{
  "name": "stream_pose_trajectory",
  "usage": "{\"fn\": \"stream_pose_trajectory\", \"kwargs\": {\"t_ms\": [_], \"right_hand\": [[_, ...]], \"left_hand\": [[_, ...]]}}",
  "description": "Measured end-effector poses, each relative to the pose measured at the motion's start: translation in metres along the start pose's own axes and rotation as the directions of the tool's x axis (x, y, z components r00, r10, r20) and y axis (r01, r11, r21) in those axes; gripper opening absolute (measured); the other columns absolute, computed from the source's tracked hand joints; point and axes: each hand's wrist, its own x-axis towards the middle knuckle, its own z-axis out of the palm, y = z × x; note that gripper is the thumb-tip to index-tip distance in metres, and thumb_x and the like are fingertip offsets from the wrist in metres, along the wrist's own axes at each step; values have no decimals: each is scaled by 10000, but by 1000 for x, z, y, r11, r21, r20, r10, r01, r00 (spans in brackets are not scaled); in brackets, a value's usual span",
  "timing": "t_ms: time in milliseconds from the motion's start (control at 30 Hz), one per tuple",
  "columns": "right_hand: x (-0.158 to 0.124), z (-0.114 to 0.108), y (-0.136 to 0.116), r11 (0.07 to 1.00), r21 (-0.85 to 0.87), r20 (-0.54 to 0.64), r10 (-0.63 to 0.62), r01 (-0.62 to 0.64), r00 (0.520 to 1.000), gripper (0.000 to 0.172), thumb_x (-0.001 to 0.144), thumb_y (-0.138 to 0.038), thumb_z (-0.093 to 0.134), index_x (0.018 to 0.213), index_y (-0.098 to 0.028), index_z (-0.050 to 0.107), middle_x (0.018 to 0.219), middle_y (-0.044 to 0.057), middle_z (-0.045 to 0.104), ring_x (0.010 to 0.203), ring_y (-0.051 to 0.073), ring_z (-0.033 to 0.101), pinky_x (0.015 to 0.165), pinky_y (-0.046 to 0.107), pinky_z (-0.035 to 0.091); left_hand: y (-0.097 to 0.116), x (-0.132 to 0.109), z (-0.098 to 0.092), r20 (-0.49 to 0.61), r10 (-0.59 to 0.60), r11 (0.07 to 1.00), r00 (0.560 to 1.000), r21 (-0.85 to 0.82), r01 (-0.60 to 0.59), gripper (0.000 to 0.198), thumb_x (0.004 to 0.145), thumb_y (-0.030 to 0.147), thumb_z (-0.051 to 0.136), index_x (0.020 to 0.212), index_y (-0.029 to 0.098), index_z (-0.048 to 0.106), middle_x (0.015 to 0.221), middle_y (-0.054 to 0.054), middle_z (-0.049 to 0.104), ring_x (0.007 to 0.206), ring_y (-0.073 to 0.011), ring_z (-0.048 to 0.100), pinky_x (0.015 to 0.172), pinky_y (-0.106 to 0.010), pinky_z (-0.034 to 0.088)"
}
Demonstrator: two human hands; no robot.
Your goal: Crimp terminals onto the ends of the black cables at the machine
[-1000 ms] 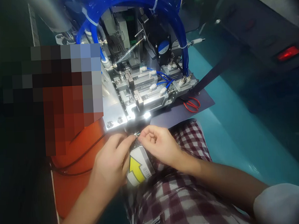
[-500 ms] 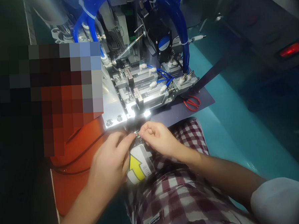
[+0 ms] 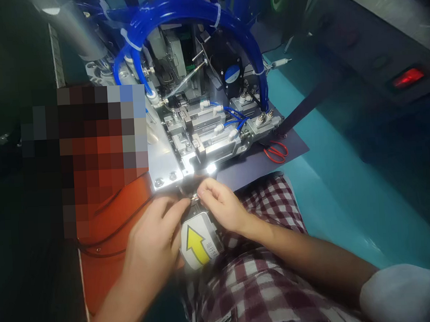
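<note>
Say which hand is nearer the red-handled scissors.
Right. The right hand is below and left of the red-handled scissors in the picture; the left hand lies farther left, beyond the right hand.

Dim, seemingly blurry edges; central glare

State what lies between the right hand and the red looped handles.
In the head view, a stretch of dark sheet lies between the right hand and the handles, with checkered cloth alongside.
</note>
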Motion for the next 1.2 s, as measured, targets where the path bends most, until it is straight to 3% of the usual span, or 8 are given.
{"fn": "stream_pose_trajectory", "kwargs": {"t_ms": [67,400,500,600,700,800,1033,1200], "right_hand": [[0,1,3,999,23,-16,-24,25,1000,241,975,-344,470,768,-221,462,621,-60,439,582,120,419,574,269,331],[0,-5,-8,959,-222,-39,-188,175,981,175,946,-248,469,773,-220,456,597,-65,412,541,111,377,583,282,297],[1,-1,-5,983,-145,-62,-122,112,991,190,935,-280,481,756,-220,458,590,-65,413,528,108,382,559,277,295],[2,4,-1,997,73,-78,24,-19,997,235,910,-351,508,722,-223,450,593,-61,431,538,107,408,535,262,315],[3,3,1,969,211,-16,132,-126,991,282,895,-416,534,708,-221,453,585,-67,428,537,101,396,525,256,316],[3,0,2,967,199,41,154,-159,987,344,941,-467,483,709,-214,472,574,-66,439,525,99,381,531,262,316],[-2,5,-1,977,188,-46,106,-95,993,230,919,-392,538,777,-223,473,633,-56,491,562,116,448,552,269,365],[-1,0,-7,998,-5,-35,61,-61,998,209,947,-340,513,774,-229,476,627,-51,519,567,127,474,563,279,373]], "left_hand": [[-1,-1,2,-7,18,999,1000,28,-18,247,951,89,483,1119,142,657,947,-68,624,792,-178,638,616,-264,483],[-4,2,7,-58,52,998,997,-29,-54,244,943,56,496,1121,138,642,948,-78,621,839,-191,637,672,-278,503],[-4,2,7,-52,49,998,997,-32,-51,243,947,66,490,1115,134,651,948,-84,625,850,-197,645,653,-276,499],[-2,2,5,-41,40,999,998,21,-39,247,954,76,473,1092,135,669,935,-83,640,826,-201,639,646,-288,499],[1,3,3,-32,43,992,999,119,-39,247,960,105,464,1058,141,688,912,-82,656,809,-218,628,634,-307,497],[3,3,2,-36,50,990,998,135,-45,262,966,114,445,1050,127,693,919,-92,662,812,-221,642,605,-303,494],[1,2,5,-46,23,999,999,46,-21,259,956,78,456,1080,120,679,932,-86,641,828,-202,646,648,-289,523],[-5,2,4,-33,33,995,999,-88,-36,251,953,63,475,1104,133,664,943,-74,607,842,-173,633,696,-261,534]]}}
